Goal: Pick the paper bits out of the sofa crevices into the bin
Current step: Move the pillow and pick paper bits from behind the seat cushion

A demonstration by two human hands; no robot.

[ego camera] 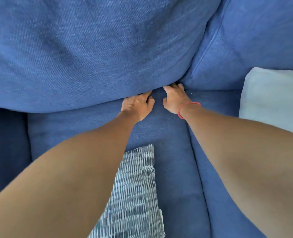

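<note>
light: bright, even, diffuse | shadows: soft, darkest under the blue denim-weave back cushion (90, 48) | glare: pale white cushion (276, 97) washed out | blur: grey-and-white patterned pillow (135, 194) smeared | edges: wide-angle bowing

A home living room: a blue fabric sofa (168, 160) with a patterned cushion (135, 194) on it.

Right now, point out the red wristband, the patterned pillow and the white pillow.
red wristband (189, 103): head view, the strand across the wrist.
patterned pillow (135, 194): head view, middle of its striped face.
white pillow (276, 97): head view, middle of its visible part.
</note>
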